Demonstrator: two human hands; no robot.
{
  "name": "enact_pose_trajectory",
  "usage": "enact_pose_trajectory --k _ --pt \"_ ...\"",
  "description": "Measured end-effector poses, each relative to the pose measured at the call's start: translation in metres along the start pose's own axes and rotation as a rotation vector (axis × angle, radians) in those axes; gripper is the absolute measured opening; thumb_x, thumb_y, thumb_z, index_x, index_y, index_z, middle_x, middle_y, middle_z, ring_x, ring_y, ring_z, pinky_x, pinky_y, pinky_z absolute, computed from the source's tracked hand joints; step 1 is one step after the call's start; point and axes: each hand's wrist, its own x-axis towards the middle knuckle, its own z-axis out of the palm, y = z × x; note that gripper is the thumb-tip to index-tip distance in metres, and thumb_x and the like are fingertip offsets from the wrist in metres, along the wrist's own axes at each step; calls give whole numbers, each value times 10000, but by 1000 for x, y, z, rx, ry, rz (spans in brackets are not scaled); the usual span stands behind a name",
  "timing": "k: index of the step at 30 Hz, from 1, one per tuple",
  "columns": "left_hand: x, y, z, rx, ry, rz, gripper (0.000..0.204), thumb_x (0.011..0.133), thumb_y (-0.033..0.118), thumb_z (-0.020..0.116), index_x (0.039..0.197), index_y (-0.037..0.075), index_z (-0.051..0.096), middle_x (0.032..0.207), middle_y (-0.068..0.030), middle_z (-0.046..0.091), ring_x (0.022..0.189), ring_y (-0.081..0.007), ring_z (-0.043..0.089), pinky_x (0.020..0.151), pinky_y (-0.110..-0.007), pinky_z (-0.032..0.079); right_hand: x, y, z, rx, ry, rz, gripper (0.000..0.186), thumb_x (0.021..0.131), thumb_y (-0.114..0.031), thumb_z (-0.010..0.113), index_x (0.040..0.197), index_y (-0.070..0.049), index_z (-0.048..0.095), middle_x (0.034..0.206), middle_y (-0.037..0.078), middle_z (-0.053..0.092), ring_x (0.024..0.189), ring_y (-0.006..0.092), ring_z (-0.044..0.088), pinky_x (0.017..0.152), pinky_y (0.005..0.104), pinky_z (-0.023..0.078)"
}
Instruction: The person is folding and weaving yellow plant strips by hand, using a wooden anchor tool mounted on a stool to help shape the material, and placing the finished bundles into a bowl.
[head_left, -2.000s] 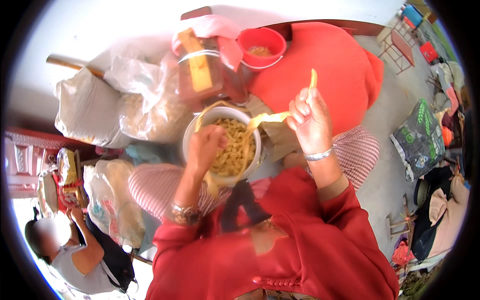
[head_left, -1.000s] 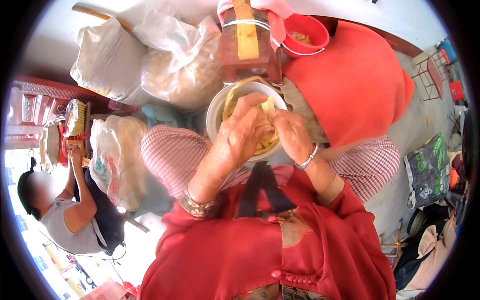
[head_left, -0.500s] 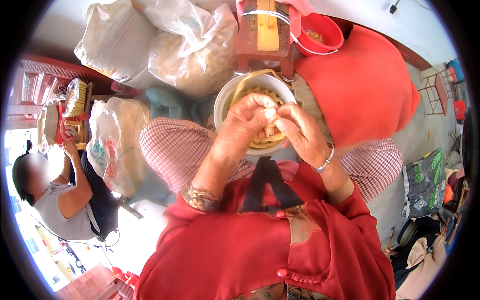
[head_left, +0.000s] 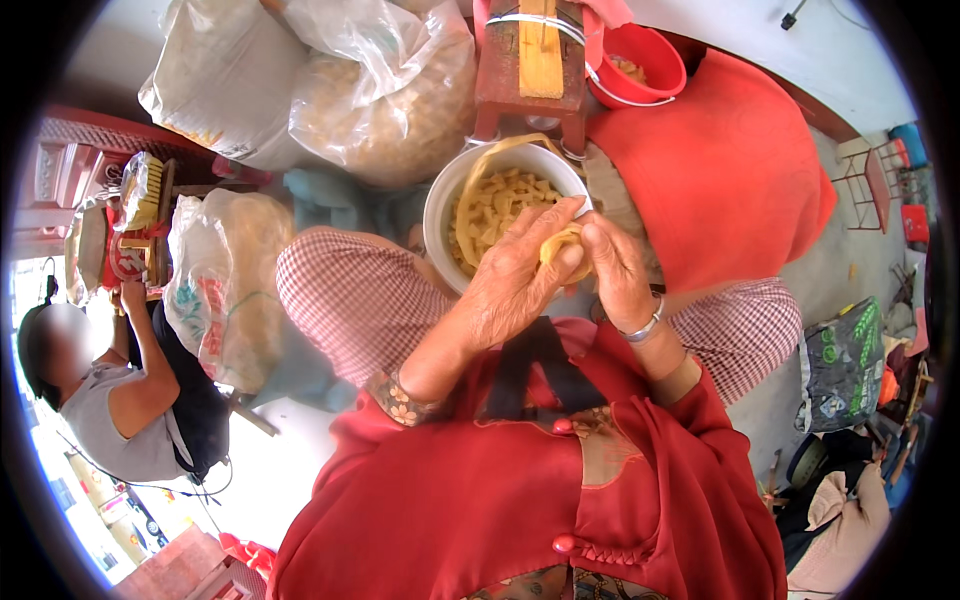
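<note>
My left hand (head_left: 515, 268) and my right hand (head_left: 620, 275) meet over the near right rim of a white bucket (head_left: 434, 225). Between their fingers is a bent, pale yellow flat strip (head_left: 560, 243), which both hands grip; the fingers hide part of it. Many small yellow pieces (head_left: 505, 200) fill the bucket's lower part. Along its left inner side and over its far rim curves a longer yellow band (head_left: 466, 205). Whether this band joins the strip in my hands, I cannot tell.
Beyond the bucket stands a reddish-brown wooden stool (head_left: 490, 90), with a red bucket (head_left: 650, 75) to its right. Stuffed plastic bags (head_left: 385, 110) lie at the far left. A red cloth (head_left: 720, 170) covers something at right. Another person (head_left: 130, 400) sits at left.
My hands have shifted nearer to me and slightly right, exposing more pieces in the bucket. My left hand has turned, its back now uppermost, and a bent yellow strip shows between the hands.
</note>
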Motion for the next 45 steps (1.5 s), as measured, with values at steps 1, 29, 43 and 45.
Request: enact_pose_trajectory --k 1,29,43,45 --pt "-1 -5 0 -117 -51 -103 431 976 345 442 1219 -1 527 974 -94 592 909 -169 550 823 -286 438 0 -2 0 16 -24 19 317 994 -280 415 989 0 564 844 28 567 716 82 529 593 221 460" --pt "-6 -17 -29 -1605 -117 -630 432 966 344 433 1085 -58 538 916 -96 523 584 -89 423 570 -275 453 -13 -17 2 -554 34 -127 235 852 -174 662 733 5 566 589 102 523 514 133 460 496 291 385" --pt "3 -17 -31 -643 -40 -681 452 908 384 573 1063 -40 589 707 -59 559 489 -75 438 433 -235 410 -24 2 -12 -619 28 -100 278 909 -233 591 796 19 563 634 53 497 550 103 440 507 251 372" --pt "3 -21 -27 -670 11 -719 321 879 302 634 983 0 606 620 -11 517 439 -56 391 408 -207 367 -23 8 -13 -557 -9 25 297 937 -264 545 844 16 574 635 28 512 558 85 464 499 239 387"
